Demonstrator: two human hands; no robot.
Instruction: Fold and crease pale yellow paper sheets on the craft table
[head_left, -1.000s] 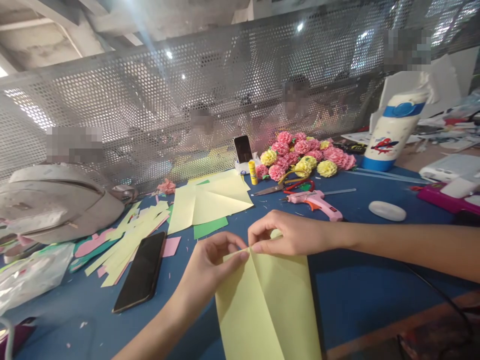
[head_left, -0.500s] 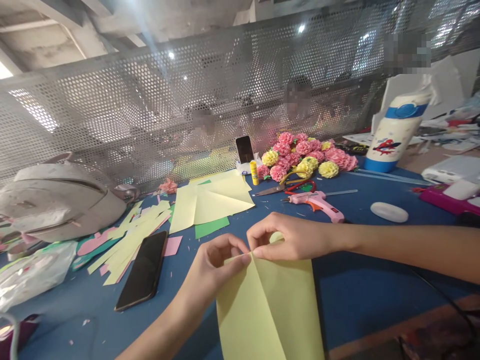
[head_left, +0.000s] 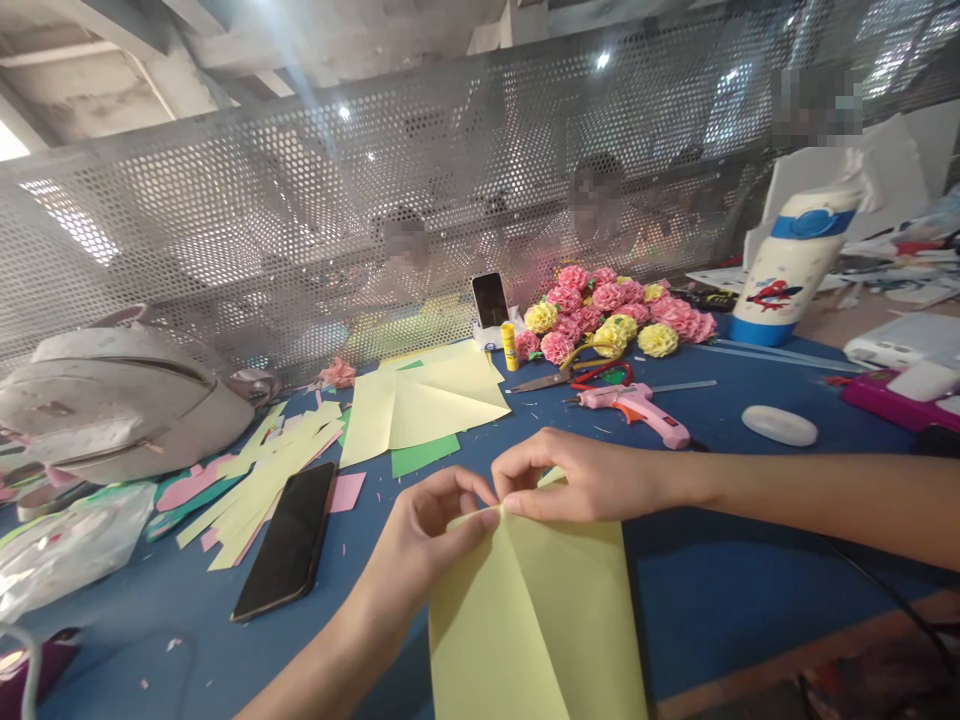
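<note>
With left hand closed in a thumb-and-finger pinch, gripping the far edge of a pale yellow sheet just left of its crease. Beyond that hand, lying flat and apart from it, another creased sheet over green paper. Between the two hands and running from them toward the wearer, the held sheet: apparently creased lengthwise already, with pressing or sharpening at the crease's far end the likely step in hand. No cuts or glue visible on it; impossible to tell how much remains to be done. Matte and plain, bent shallowly into two planes along the crease, shadowed close under the fingers, straight along its right side, near end out of view. Whether touching the blue table beneath, cannot tell. With right hand, pinching the same edge, thumb on top, just beside the left fingertips. Past the right hand, heaped pink and yellow flowers, apparently finished, and nearer to it, a pink glue gun, lying untouched.
</note>
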